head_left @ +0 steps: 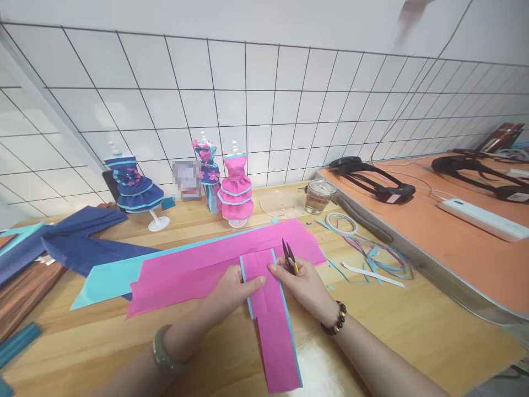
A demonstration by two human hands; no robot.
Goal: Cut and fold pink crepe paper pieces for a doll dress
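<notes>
Two hands share one blue-edged pink strip (278, 344), its upper end overlapping the pink sheet (177, 281) on the wooden table (185, 353), its lower end reaching toward the wearer. The left hand (231, 284) is closed on the left edge, thumb across the face, fingers mostly hidden behind; the right hand (305, 284) pinches the opposite edge with its thumb while also gripping scissors (290, 257), blades pointing away. Lining up the seemingly doubled-over part looks like the step in hand; the next move would call for even edges, a firm pinch and blades clear of the fabric.
</notes>
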